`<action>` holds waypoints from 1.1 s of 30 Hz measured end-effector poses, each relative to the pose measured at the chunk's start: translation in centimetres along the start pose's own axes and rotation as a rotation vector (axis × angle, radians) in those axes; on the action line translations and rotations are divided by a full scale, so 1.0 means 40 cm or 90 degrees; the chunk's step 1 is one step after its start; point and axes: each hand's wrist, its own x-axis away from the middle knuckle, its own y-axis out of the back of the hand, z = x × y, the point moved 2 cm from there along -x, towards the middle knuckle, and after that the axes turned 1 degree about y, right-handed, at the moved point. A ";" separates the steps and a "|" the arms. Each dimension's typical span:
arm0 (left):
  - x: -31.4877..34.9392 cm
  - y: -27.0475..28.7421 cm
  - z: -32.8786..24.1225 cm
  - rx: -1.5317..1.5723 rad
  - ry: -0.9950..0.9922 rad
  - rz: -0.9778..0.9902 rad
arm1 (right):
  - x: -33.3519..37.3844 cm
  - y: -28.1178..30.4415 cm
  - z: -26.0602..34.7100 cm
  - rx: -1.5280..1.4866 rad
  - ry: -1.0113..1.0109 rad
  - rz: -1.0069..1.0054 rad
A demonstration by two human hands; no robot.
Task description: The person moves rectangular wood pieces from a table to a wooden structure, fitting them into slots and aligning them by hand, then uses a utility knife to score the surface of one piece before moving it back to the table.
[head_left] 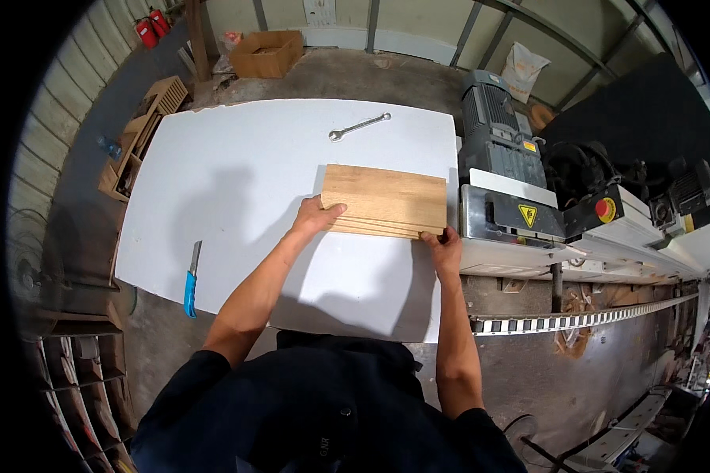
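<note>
A short stack of light-brown wooden planks (386, 195) lies at the right part of the white tabletop (229, 142), with several layered edges showing toward me. At the stack's left end, my left hand (316, 216) grips the near corner, thumb on top. My right hand (444, 251) holds the near right corner, its thumb against the front edge and fingers round the end. The undersides of the planks and some fingertips are hidden. Beyond the stack lies a metal wrench (360, 127). A blue-handled utility knife (191, 284), blade out, rests near the table's left front edge.
Close against the table's right side stands a machine with a grey motor (493, 126), a warning-marked metal cover (521, 217) and a red emergency button (605, 209). A cardboard box (267, 55) sits on the floor behind. Wooden crates (146, 134) stand at the left.
</note>
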 end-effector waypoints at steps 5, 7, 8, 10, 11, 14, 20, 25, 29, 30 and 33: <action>0.012 0.028 0.038 0.089 -0.026 0.052 | 0.002 -0.013 0.002 0.084 -0.015 -0.036; 0.024 0.037 0.048 0.090 -0.073 0.064 | 0.011 -0.011 0.017 0.060 0.051 -0.014; 0.036 0.042 0.055 -0.029 -0.126 0.050 | 0.014 -0.013 0.027 0.035 0.114 0.009; 0.057 0.035 0.074 -0.151 -0.175 0.037 | 0.011 -0.005 0.033 0.223 0.217 -0.007; 0.061 0.028 0.084 -0.296 -0.245 -0.079 | 0.010 -0.008 0.039 0.412 0.320 -0.022; 0.065 0.016 0.080 -0.383 -0.289 -0.200 | -0.008 -0.010 0.007 0.220 0.133 0.019; 0.026 0.024 0.074 -0.279 -0.234 -0.162 | -0.030 -0.001 -0.019 0.200 0.116 -0.046; 0.008 0.027 0.092 -0.307 -0.235 -0.181 | -0.027 -0.006 0.007 0.275 0.094 -0.040; -0.007 0.032 0.105 -0.327 -0.206 -0.180 | -0.027 0.005 0.007 0.319 0.087 -0.043; -0.005 0.038 0.113 -0.327 -0.175 -0.175 | -0.023 0.001 0.013 0.319 0.087 -0.040; 0.025 0.041 0.133 -0.358 -0.206 -0.189 | -0.004 0.001 0.022 0.389 0.070 -0.013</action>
